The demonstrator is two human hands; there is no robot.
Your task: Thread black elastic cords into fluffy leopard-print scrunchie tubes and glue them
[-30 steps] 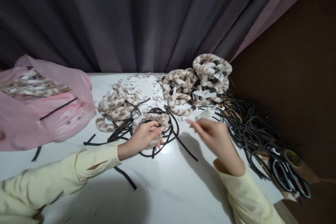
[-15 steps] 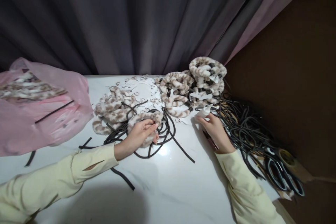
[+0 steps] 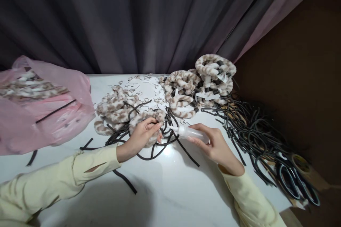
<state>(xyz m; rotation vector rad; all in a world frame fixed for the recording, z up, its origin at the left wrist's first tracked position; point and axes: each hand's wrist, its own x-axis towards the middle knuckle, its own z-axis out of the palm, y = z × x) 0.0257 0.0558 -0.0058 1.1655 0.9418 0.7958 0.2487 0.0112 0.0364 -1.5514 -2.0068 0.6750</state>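
Note:
My left hand (image 3: pixel 144 133) is closed on a furry white-and-brown ring (image 3: pixel 138 117), pinching it near its right end. Part of the ring is hidden behind the fingers. My right hand (image 3: pixel 213 143) is wrapped round a clear squeeze bottle (image 3: pixel 194 133) with a white nozzle. The bottle lies tilted to the left, its tip close to the end of the ring by my left fingertips; I cannot tell whether they touch. Under the ring, black cords (image 3: pixel 170 138) lie looped on the white table (image 3: pixel 170 191).
A pink plastic bag (image 3: pixel 77 95) with furry strips stands at left. Behind my left hand is a furry heap (image 3: pixel 117 104); small metal hooks (image 3: pixel 133 81) lie farther back. Furry rings (image 3: pixel 213 67) are stacked at back right. Black cords (image 3: pixel 247 124) and scissors (image 3: pixel 295 181) lie at right.
My right hand went to the squeeze bottle at the right, took hold of it and brought it left toward the furry ring. My left hand has kept its grip on the ring.

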